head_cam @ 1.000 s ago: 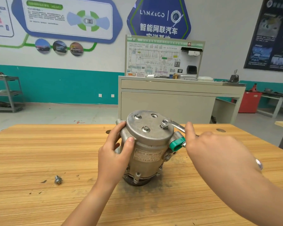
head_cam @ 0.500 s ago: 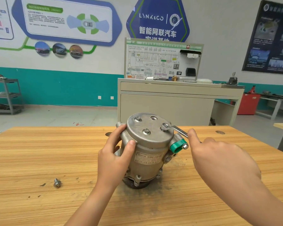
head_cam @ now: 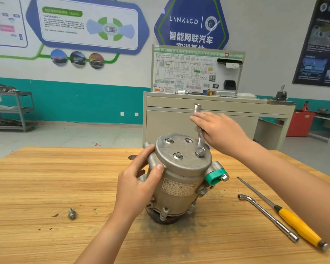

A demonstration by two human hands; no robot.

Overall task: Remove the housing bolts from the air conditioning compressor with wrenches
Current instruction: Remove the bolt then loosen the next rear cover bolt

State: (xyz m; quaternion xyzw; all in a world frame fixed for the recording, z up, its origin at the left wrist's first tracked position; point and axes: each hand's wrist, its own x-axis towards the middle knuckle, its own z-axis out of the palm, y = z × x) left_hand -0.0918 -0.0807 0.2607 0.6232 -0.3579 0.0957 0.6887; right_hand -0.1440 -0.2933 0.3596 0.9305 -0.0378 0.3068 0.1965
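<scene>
AC compressor (head_cam: 179, 180) upright mid-way along the worktop (head_cam: 46, 187), both hands on it
The right hand (head_cam: 217, 130) hides the wrench (head_cam: 199, 134) shank, fingers wrapped round it; the ring end seems seated on a top-plate bolt (head_cam: 200, 152). The left hand (head_cam: 135, 187) grips and covers the dull grey left flank. The label print is partly illegible

Fingers of the right hand (head_cam: 219, 130) cover the middle of the wrench (head_cam: 200, 142), so only its top end and ring end show. The ring sits over a housing bolt (head_cam: 200, 154), hiding its head. The left hand (head_cam: 137, 185) masks the left flank of the compressor (head_cam: 183, 168), whose pulley end is mostly hidden beneath the body. The lower lines on the label (head_cam: 179, 186) are too small to read. The dark poster (head_cam: 320, 44) is cut by the right edge, the shelf rack (head_cam: 13, 111) by the left
</scene>
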